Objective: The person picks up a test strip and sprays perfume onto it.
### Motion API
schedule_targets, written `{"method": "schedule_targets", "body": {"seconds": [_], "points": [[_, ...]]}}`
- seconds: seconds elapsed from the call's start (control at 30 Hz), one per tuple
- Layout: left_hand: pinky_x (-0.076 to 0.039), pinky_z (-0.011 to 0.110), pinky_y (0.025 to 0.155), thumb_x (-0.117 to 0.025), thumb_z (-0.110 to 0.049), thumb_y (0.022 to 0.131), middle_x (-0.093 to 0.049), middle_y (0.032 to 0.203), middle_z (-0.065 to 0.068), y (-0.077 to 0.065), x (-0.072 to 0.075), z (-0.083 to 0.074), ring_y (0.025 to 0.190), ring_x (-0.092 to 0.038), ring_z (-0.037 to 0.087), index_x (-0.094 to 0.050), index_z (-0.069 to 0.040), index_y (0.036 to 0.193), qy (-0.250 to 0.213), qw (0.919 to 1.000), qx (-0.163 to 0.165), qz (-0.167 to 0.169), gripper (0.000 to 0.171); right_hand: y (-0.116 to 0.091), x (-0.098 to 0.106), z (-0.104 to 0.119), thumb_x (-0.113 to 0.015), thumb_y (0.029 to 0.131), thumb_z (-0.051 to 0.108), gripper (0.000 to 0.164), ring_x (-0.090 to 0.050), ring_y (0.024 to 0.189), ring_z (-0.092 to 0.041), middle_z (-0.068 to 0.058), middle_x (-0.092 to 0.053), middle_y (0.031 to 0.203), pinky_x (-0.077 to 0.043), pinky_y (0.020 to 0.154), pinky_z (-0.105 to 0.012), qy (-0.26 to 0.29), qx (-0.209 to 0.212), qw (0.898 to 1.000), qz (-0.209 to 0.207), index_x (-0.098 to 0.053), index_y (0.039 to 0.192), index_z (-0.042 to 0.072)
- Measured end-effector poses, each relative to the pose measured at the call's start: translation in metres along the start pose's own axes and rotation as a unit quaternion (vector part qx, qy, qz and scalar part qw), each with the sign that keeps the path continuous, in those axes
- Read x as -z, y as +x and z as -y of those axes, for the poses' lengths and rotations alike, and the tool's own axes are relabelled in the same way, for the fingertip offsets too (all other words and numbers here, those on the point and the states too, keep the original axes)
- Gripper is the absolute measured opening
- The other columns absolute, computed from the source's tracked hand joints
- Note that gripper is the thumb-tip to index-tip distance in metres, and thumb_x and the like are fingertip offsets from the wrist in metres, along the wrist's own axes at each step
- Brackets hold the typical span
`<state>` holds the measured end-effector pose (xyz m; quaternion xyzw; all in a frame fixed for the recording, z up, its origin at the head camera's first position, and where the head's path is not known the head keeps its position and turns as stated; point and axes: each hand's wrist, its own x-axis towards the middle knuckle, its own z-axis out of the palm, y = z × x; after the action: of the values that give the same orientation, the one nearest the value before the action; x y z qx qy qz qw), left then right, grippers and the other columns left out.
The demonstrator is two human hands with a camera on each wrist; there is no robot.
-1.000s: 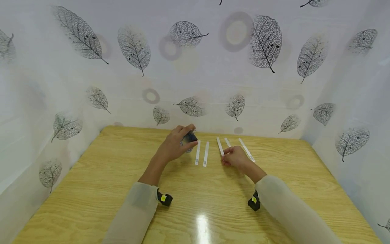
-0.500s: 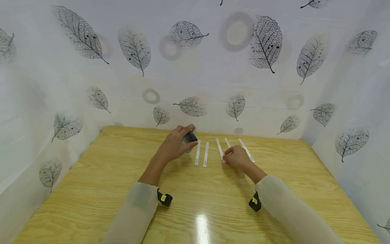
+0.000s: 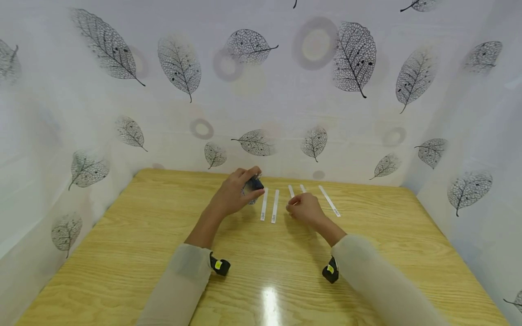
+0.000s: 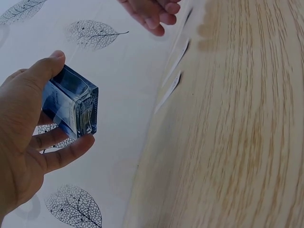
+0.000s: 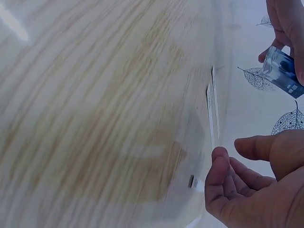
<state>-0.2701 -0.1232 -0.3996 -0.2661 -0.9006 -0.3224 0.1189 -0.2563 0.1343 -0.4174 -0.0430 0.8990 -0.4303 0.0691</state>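
My left hand [image 3: 234, 192] grips a small blue glass perfume bottle [image 4: 71, 102] above the table's back edge, tilted, between thumb and fingers. White paper test strips with small print on their near ends lie in a row. Two of them, the left strip [image 3: 264, 204] and its neighbour [image 3: 275, 206], lie just right of the bottle. My right hand [image 3: 307, 209] hovers over two middle strips [image 3: 291, 190] and hides their near ends. In the right wrist view its thumb stands apart from the loosely bent fingers [image 5: 219, 173], with nothing between. A further strip [image 3: 329, 201] lies to its right.
The wood-grain table [image 3: 163, 253] ends at a pale curtain [image 3: 277, 99] printed with leaves, close behind the strips. More of the curtain stands at both sides. Dark wrist cameras [image 3: 220, 265] sit at both cuffs.
My right hand has come off the near end of a middle strip and shifted slightly left. My left hand and the perfume bottle have stayed in place.
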Motion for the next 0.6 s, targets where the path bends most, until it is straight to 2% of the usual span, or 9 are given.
{"method": "schedule_targets", "body": {"seconds": [0.37, 0.5, 0.6], "points": [[-0.053, 0.056, 0.091, -0.070, -0.046, 0.097, -0.056, 0.133, 0.014, 0.000, 0.000, 0.001, 0.116, -0.058, 0.036, -0.048, -0.030, 0.148, -0.005, 1.0000, -0.005, -0.003, 0.058, 0.006, -0.021, 0.008, -0.075, 0.093, 0.013, 0.033, -0.070, 0.077, -0.018, -0.015, -0.075, 0.098, -0.057, 0.072, -0.034, -0.029, -0.017, 0.999, 0.025, -0.070, 0.119, -0.006], [-0.053, 0.057, 0.092, -0.070, -0.046, 0.097, -0.055, 0.134, 0.014, -0.001, -0.001, 0.002, 0.118, -0.057, 0.037, -0.048, -0.030, 0.149, -0.004, 1.0000, -0.004, -0.002, 0.059, 0.005, -0.026, 0.011, -0.079, 0.091, 0.017, 0.041, -0.071, 0.087, -0.026, -0.019, -0.072, 0.108, -0.058, 0.075, -0.038, -0.027, -0.018, 0.999, 0.033, -0.067, 0.120, -0.009], [-0.053, 0.056, 0.091, -0.070, -0.045, 0.097, -0.055, 0.134, 0.015, 0.000, -0.001, 0.003, 0.117, -0.057, 0.037, -0.048, -0.029, 0.149, -0.001, 1.0000, -0.009, -0.004, 0.058, 0.005, -0.031, 0.013, -0.085, 0.087, 0.024, 0.049, -0.069, 0.099, -0.031, -0.022, -0.070, 0.116, -0.058, 0.082, -0.042, -0.043, -0.018, 0.999, 0.017, -0.068, 0.119, -0.009]]}}
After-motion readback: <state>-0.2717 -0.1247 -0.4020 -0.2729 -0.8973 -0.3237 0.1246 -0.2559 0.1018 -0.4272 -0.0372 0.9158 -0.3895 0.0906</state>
